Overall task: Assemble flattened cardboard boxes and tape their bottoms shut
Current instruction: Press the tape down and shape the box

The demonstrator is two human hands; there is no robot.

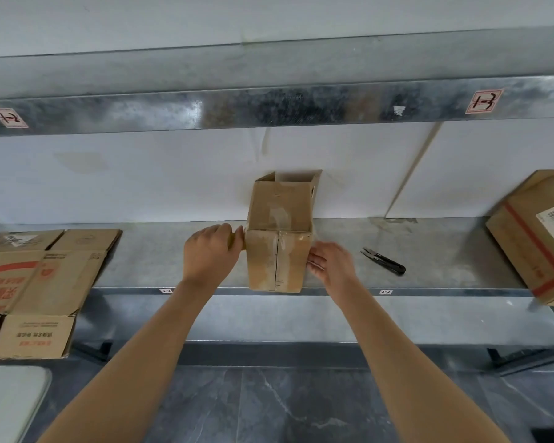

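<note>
Small cardboard box point(280, 207) on its side on the metal shelf point(445, 251), at the front edge, between the hands. Long axis from the person toward the wall point(141, 180); closed bottom flaps point(277, 262) turned to the person, seam upright; open mouth to the wall, nothing seen inside. Left hand point(210, 254) curled round a brown piece point(236, 240) at the box's left edge, tape roll or flap, impossible to tell. Right hand point(331, 263), fingers nearly straight, against the right side, blurred. Both equally near. Further out: snips point(383, 261) right, flattened boxes point(45, 270) left.
</note>
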